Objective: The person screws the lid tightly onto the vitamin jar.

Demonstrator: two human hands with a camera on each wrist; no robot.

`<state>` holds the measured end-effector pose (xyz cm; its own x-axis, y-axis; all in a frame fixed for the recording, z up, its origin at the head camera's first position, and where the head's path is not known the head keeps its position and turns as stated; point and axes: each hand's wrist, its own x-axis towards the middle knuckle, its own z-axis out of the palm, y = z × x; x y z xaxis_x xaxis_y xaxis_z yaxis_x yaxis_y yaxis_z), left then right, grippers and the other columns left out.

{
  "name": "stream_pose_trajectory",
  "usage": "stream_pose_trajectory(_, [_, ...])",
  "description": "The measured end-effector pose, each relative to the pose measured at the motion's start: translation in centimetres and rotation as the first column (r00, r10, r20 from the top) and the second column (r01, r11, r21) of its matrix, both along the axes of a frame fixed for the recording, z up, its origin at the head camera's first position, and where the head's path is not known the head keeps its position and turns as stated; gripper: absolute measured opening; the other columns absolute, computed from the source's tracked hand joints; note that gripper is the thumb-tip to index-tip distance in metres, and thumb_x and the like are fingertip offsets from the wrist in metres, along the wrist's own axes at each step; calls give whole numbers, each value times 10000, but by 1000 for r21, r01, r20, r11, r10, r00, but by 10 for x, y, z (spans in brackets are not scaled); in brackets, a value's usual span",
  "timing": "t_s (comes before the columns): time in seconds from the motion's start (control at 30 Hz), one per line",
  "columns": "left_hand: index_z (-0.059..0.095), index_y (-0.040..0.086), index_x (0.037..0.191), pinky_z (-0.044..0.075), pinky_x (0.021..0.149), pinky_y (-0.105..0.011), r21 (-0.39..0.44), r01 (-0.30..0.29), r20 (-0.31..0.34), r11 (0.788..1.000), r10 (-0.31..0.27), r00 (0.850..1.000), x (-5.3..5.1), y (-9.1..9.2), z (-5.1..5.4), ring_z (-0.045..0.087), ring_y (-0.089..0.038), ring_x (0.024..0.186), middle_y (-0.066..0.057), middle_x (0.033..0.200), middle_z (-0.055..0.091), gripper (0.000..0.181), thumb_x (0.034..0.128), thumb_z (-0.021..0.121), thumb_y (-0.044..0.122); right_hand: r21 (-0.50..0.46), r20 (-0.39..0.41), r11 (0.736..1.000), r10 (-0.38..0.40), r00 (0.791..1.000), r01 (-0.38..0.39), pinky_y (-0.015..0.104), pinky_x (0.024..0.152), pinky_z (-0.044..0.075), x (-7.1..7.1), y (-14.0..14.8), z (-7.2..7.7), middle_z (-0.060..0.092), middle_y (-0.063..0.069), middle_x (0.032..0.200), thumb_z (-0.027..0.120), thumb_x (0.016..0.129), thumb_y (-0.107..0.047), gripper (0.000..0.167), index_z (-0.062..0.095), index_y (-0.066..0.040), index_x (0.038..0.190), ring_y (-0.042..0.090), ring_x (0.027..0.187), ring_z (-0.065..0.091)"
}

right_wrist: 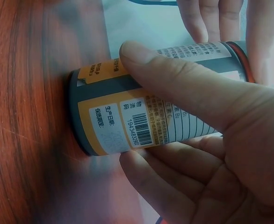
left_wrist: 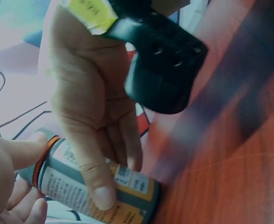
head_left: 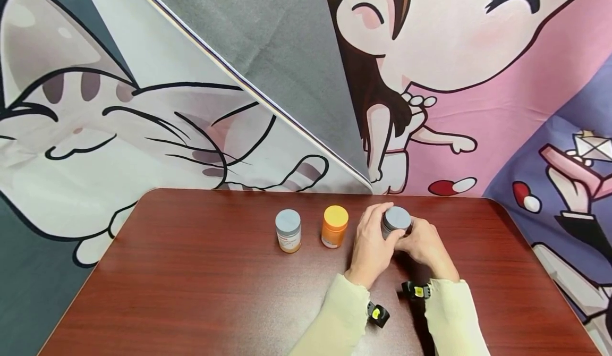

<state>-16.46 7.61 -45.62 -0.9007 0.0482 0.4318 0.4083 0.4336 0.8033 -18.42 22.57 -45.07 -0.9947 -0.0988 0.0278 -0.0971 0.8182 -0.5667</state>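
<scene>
A grey supplement bottle [head_left: 396, 220] with a grey lid stands between both hands at the right of the table. The left hand [head_left: 373, 245] pinches its lid [left_wrist: 26, 177] between thumb and fingers. Around the body, the right hand [head_left: 425, 244] holds the bottle, with its thumb [right_wrist: 174, 74] lying across the orange-and-white label [right_wrist: 127, 123]. An orange ring [left_wrist: 44, 161] shows between lid and body. Upright in the right wrist view's sideways picture, the bottle has its base close to the tabletop; I cannot tell whether they touch.
Left of the hands stands an orange bottle [head_left: 334, 227] with a yellow-orange lid. Further left is another bottle [head_left: 289, 231] with a grey lid and white label. The reddish-brown wooden table [head_left: 201, 281] ends at the back against a cartoon-printed backdrop [head_left: 287, 53].
</scene>
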Motion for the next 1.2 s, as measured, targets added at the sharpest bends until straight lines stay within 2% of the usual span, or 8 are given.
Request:
stream_pose_trajectory(0.23, [597,171,1354,436,1025,-293,-38,52,13,998,-52,999,-3,-8,3,568,-124,1200,23,1305,623,537,858,803,160,-7,16,1000,-6,1000,6,512,771,537,0,0,0,720,163,912,884,663,-245,512,681,41,1037,329,817,651])
stream_pose_trajectory(0.4, [598,176,1354,428,1035,-295,-38,60,19,997,-60,998,-3,-8,3,558,-120,1215,27,1324,612,534,860,801,158,-8,22,1000,-7,1000,8,510,770,537,0,0,0,718,164,912,881,664,-234,508,679,43,1038,323,812,646])
stream_pose_trajectory(0.6, [591,157,1367,398,1077,-286,-10,39,-8,999,-39,999,-3,-7,2,513,-138,1282,-4,1391,567,645,789,874,202,-5,23,1000,-5,1000,5,516,755,537,-2,0,0,721,177,931,872,683,-220,479,692,45,1040,346,831,651])
stream_pose_trajectory(0.73, [587,145,1362,405,1068,-275,11,8,-42,1000,-8,999,-3,-5,1,510,-141,1281,-19,1373,561,682,759,898,210,0,20,1000,-1,1000,1,526,764,538,-1,1,0,723,179,935,873,686,-232,483,694,44,1039,365,844,659])
stream_pose_trajectory(0.83, [590,144,1353,424,1041,-265,27,-11,-57,1000,13,998,-3,-4,0,526,-136,1248,-12,1340,565,679,753,902,210,5,6,1000,4,1000,-4,540,775,539,-1,1,-1,722,191,943,878,681,-236,502,689,50,1047,389,857,666])
stream_pose_trajectory(1.0, [602,161,1337,435,1021,-266,30,-31,-41,999,32,999,-1,0,1,533,-137,1219,-12,1302,560,661,751,903,207,2,17,1000,-2,1000,2,528,756,535,-2,0,0,718,190,933,863,693,-203,461,689,50,1036,361,828,648])
stream_pose_trajectory(1.2, [616,140,1323,441,1017,-270,8,-22,-51,1000,23,998,-1,1,-1,552,-155,1203,-17,1274,576,600,784,875,189,5,17,1000,-3,1000,2,508,742,530,-1,0,1,715,179,923,855,688,-185,443,685,44,1027,334,803,632])
